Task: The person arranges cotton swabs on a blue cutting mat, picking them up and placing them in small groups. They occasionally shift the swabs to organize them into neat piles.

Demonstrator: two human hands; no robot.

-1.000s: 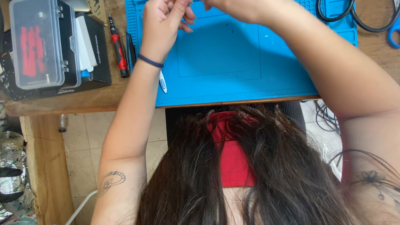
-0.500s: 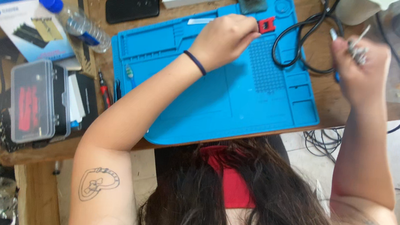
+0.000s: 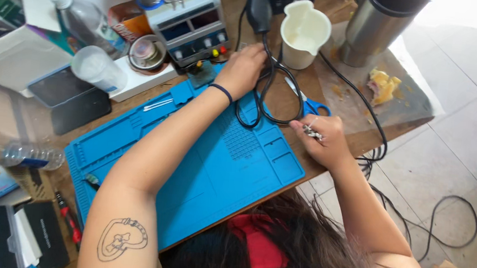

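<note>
Wooden workbench [image 3: 341,97] surface carries a blue silicone work mat [image 3: 205,171]. At the mat's far edge lies a looped black cable [image 3: 269,90]; the left hand [image 3: 241,70] rests on it with fingers curled over the strands. The right hand [image 3: 322,139], just off the mat's right corner, is closed around a small metal part [image 3: 311,132]. Blue-handled scissors [image 3: 308,103] lie between the hands. Behind stand a cream cup [image 3: 303,32], a steel tumbler [image 3: 374,25] and a bench power supply [image 3: 188,21].
</note>
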